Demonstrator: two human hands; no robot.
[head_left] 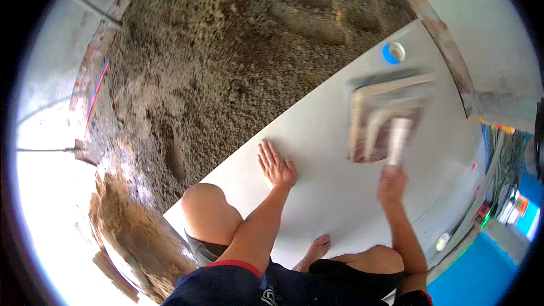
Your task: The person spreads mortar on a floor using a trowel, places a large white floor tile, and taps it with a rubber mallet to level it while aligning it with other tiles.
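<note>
My left hand [275, 165] lies flat on a large pale tile [317, 187], fingers stretched out, close to the tile's far-left edge. Over the right part of the tile, my right hand [392, 186] is closed around the pale handle of a broad, square-headed hand tool [371, 116]. Motion smears the tool's head, so I cannot tell its exact kind or whether it touches the tile. Beyond it, near the tile's far corner, sits a small round blue-and-white object [394, 52], perhaps a roll of tape or a cap.
Rough grey-brown mortar or sand [226, 68] spreads beyond the tile's edge, with some hollows in it. Walls curve around both sides. A heap of sandy material [133, 235] lies at the lower left. Cables [498, 158] and a small white object [442, 241] are at the right.
</note>
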